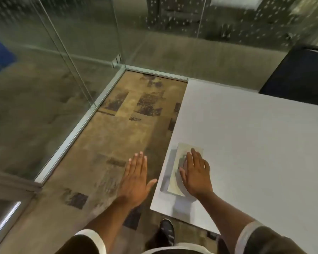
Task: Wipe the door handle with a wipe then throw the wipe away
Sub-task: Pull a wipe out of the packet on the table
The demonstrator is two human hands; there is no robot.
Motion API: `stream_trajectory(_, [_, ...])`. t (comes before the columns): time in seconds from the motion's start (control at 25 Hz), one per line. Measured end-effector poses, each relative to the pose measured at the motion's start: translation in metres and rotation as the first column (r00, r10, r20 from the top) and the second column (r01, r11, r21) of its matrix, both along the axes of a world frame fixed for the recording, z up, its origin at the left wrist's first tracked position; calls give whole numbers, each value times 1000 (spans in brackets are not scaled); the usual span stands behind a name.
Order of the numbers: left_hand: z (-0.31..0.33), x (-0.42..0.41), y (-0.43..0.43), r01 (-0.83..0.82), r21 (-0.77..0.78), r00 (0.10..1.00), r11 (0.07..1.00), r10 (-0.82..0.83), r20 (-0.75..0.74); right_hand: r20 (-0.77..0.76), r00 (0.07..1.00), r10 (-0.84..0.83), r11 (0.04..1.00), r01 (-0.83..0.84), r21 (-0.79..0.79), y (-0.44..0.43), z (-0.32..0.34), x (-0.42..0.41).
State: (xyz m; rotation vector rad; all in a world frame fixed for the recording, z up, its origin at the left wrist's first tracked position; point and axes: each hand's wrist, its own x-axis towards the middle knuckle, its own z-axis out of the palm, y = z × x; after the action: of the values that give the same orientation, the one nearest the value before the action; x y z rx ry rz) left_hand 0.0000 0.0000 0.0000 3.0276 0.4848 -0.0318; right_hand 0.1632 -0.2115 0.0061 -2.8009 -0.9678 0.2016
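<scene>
A flat pale wipe packet (179,162) lies near the left edge of the white table (255,143). My right hand (195,173) rests flat on top of the packet, fingers spread, covering its right part. My left hand (136,178) hovers open over the carpet, just left of the table edge, palm down and holding nothing. No door handle is visible. A glass door or panel (6,213) with a metal frame shows at the lower left.
Glass walls (72,52) with metal floor tracks meet in a corner ahead. Patterned brown carpet (127,125) covers the floor between glass and table. A dark chair (297,74) stands behind the table at the right. My shoe (166,230) shows below.
</scene>
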Motion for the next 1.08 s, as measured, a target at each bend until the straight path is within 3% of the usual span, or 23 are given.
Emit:
stream_trajectory(0.32, [-27, 67, -45, 207, -107, 942, 972, -228, -247, 36, 999, -2, 1000, 3, -16, -26, -10, 29])
stream_trajectory(0.56, [-30, 73, -54, 319, -147, 883, 936, -350, -313, 47, 999, -19, 999, 18, 32, -15, -16, 35])
stream_trajectory(1.08, [-28, 76, -55, 334, -176, 858, 926, -376, -350, 44, 999, -14, 984, 21, -178, 9, -9, 31])
